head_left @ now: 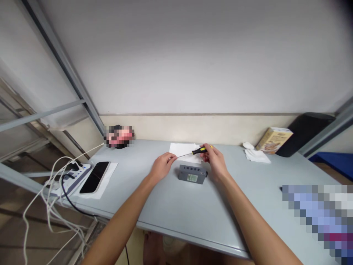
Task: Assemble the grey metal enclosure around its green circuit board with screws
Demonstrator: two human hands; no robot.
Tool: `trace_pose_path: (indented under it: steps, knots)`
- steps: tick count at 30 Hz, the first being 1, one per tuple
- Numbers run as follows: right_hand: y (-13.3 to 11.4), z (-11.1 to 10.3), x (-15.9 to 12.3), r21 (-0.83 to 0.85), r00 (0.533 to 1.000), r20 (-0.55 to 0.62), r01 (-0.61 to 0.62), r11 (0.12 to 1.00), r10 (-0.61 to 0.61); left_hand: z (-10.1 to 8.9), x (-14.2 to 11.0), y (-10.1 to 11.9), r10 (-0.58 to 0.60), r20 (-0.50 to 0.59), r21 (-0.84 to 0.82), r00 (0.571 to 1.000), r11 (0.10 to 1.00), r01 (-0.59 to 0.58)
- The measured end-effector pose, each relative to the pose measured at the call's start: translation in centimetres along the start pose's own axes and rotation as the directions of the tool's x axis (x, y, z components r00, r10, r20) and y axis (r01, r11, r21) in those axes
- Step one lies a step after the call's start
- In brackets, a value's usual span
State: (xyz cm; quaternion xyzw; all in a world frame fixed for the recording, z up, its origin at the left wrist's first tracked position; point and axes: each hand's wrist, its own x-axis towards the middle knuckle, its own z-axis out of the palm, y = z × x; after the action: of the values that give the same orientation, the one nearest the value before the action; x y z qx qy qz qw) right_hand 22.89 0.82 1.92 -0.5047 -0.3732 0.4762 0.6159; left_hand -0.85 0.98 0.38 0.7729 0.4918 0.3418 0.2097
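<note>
A screwdriver (199,150) with a black and yellow handle is held level above the desk. My right hand (215,160) is closed around the handle end. At the shaft's tip, my left hand (163,165) pinches with thumb and fingers; whether a small part sits there is too small to tell. Just below and between the hands stands a small grey metal box (192,174) with a row of vent slots and a pale label. White paper (180,149) lies on the desk behind the screwdriver.
On the left of the desk (176,209) are a phone (95,177) and a power strip (72,179) with tangled white cables (49,206). At the right stand a yellow carton (274,140), crumpled tissue (257,155) and a black cylinder (305,132). A wall rises behind.
</note>
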Motion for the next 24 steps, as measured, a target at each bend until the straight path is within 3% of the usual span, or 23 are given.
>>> trace_pose_path:
  steps: [24]
  knots:
    - [0.04, -0.02, 0.02, -0.014, 1.000, -0.009, -0.005, 1.000, 0.004, -0.15, -0.10, 0.35, -0.005, 0.007, 0.018, 1.000, 1.000, 0.005]
